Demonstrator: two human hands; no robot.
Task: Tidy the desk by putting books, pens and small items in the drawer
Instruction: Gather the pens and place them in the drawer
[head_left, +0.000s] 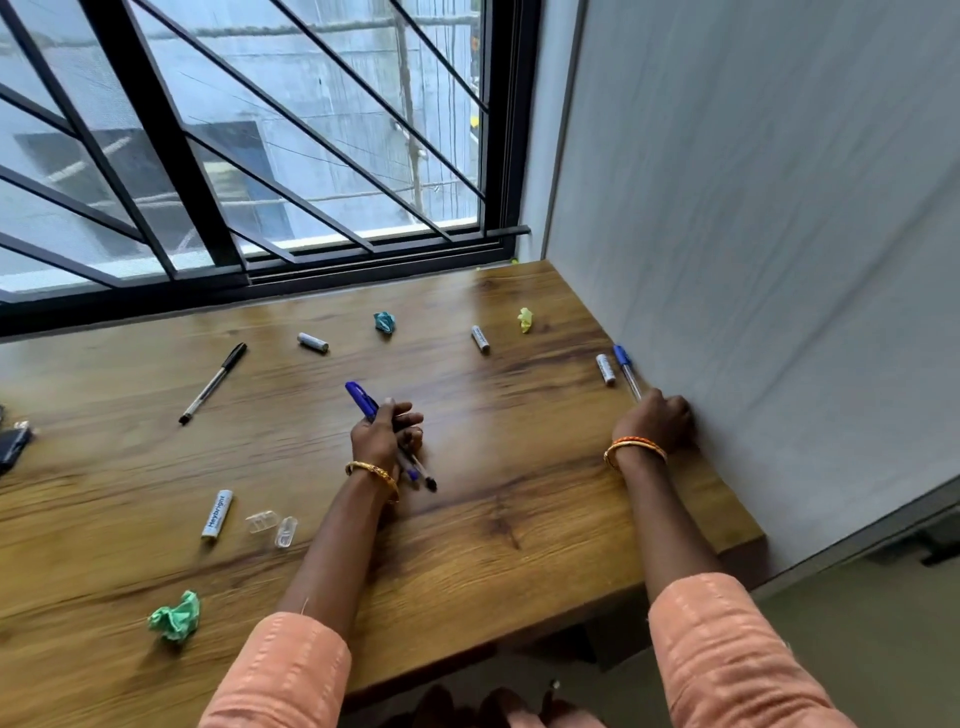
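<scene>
My left hand (384, 434) is closed around a bunch of pens (363, 402) at the middle of the wooden desk (519, 519); a blue cap sticks out above the fist and tips below. My right hand (655, 421) grips the lower end of a blue-capped clear pen (626, 371) lying along the right wall. A black pen (213, 383) lies at the left. Batteries lie scattered: one (312, 342) at the back, another (480, 339) to its right, one (605, 369) beside the blue-capped pen, and a larger white one (217, 514) at front left. No drawer shows.
Crumpled paper balls lie about: green (175, 617) at front left, teal (384, 322) and yellow (525, 319) at the back. Two clear plastic caps (274, 526) sit near the white battery. A dark object (13, 447) lies at the left edge. A barred window backs the desk.
</scene>
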